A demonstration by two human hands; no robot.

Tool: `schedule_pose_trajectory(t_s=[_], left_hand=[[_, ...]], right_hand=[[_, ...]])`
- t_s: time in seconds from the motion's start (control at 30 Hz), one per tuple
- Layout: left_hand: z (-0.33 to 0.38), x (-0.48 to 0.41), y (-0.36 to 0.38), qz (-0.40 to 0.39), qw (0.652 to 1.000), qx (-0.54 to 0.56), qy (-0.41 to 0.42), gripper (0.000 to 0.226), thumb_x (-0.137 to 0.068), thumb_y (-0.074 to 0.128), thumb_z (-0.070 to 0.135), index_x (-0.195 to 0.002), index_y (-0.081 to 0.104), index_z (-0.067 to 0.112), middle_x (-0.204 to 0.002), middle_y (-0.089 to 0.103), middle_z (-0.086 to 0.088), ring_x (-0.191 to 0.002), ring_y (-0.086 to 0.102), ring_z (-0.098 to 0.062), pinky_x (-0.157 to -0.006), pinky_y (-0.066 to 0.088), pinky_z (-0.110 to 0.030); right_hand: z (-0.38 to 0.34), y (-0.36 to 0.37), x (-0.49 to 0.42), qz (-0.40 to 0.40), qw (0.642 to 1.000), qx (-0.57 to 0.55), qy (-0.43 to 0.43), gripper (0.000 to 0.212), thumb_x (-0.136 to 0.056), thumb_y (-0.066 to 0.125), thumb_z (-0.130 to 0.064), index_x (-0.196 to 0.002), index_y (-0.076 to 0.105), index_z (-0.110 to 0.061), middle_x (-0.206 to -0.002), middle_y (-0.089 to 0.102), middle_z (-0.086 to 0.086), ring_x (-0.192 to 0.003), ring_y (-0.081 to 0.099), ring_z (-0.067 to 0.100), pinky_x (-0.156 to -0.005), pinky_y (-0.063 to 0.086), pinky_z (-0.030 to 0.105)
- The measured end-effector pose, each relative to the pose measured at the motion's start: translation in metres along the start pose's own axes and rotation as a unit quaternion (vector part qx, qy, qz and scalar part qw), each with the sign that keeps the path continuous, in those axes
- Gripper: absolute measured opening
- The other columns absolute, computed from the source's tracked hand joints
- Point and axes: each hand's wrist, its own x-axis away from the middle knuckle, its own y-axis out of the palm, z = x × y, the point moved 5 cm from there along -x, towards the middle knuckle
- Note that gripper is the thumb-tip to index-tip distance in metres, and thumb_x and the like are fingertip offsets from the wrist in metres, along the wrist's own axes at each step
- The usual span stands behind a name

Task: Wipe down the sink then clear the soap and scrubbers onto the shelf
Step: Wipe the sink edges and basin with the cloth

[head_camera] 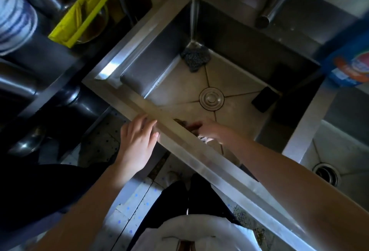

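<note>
Had the left hand (137, 140) flat on the front rim of the sink (199, 160), fingers straight, slightly spread. Couldn't tell the right hand (211, 130) grip, too blurry, maybe something pale under it. Spotted the scrubber (195, 58) well beyond it in the far corner: wiry, springy, light, likely wet, so best pinched from on top. Figured the sponge (264, 99) off to its right for soft, squashy.

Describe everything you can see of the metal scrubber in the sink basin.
The metal scrubber is a dark grey, lumpy wad of what looks like tangled wire. It lies on the sink floor, pressed into the far corner where two walls meet, apart from the drain. Nothing but the sink touches it.
</note>
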Motion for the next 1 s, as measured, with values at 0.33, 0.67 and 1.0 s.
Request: schedule_pose_trajectory(t_s=[0.33, 0.67, 1.0], left_hand=[[0.019, -0.012, -0.001, 0.029, 0.999, 0.012, -0.003, 0.037, -0.09, 0.041, 0.033, -0.116, 0.057, 0.013, -0.127, 0.052, -0.014, -0.11, 0.053, -0.035, -0.087, 0.037, -0.05], [-0.004, -0.035, -0.007, 0.011, 0.999, 0.039, 0.004, 0.04, -0.091, 0.036, 0.035, -0.118, 0.056, 0.013, -0.128, 0.052, -0.011, -0.113, 0.052, -0.034, -0.093, 0.035, -0.05], [-0.077, -0.066, -0.014, 0.018, 1.0, 0.004, 0.024, 0.036, -0.089, 0.042, 0.034, -0.115, 0.058, 0.015, -0.125, 0.054, -0.01, -0.108, 0.051, -0.032, -0.087, 0.038, -0.047]], right_hand=[[0.105, -0.028, 0.023, 0.037, 0.993, 0.094, 0.067, 0.028, -0.089, 0.054, 0.003, -0.109, 0.069, -0.011, -0.113, 0.065, 0.014, -0.089, 0.061, 0.021, -0.065, 0.051, 0.019], [0.101, -0.022, 0.007, 0.069, 0.985, 0.111, 0.113, 0.029, -0.089, 0.051, -0.002, -0.105, 0.072, -0.013, -0.111, 0.066, 0.011, -0.092, 0.061, 0.023, -0.074, 0.054, 0.03], [-0.065, 0.021, -0.061, 0.014, 0.999, 0.029, 0.035, 0.03, -0.091, 0.047, -0.003, -0.118, 0.062, -0.004, -0.06, 0.044, 0.008, -0.042, 0.037, 0.014, -0.034, 0.031, 0.017]])
